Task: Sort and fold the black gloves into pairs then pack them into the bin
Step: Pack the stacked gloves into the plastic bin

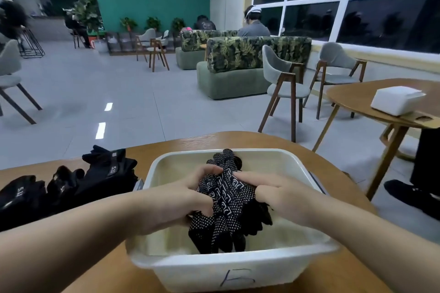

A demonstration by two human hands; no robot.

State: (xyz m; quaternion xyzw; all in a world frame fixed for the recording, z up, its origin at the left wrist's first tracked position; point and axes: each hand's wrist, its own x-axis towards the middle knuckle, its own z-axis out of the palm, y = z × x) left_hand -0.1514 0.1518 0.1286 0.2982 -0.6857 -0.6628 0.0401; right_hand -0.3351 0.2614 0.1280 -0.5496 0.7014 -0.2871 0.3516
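A white plastic bin (238,271) marked with a hand-drawn letter stands on the round wooden table (195,141) right in front of me. Inside it lies a bundle of black gloves with white dots (228,200). My left hand (181,200) grips the bundle's left side, fingers curled into the fabric. From the right, my right hand (278,194) pinches the same bundle. Both hands are inside the bin. A pile of plain black gloves with grey labels (71,185) lies on the table left of the bin.
A second wooden table (357,97) with a white box (397,100) stands at the right, with a person's dark shoe (409,195) beside it. Grey chairs and green sofas fill the room behind; other people sit far back.
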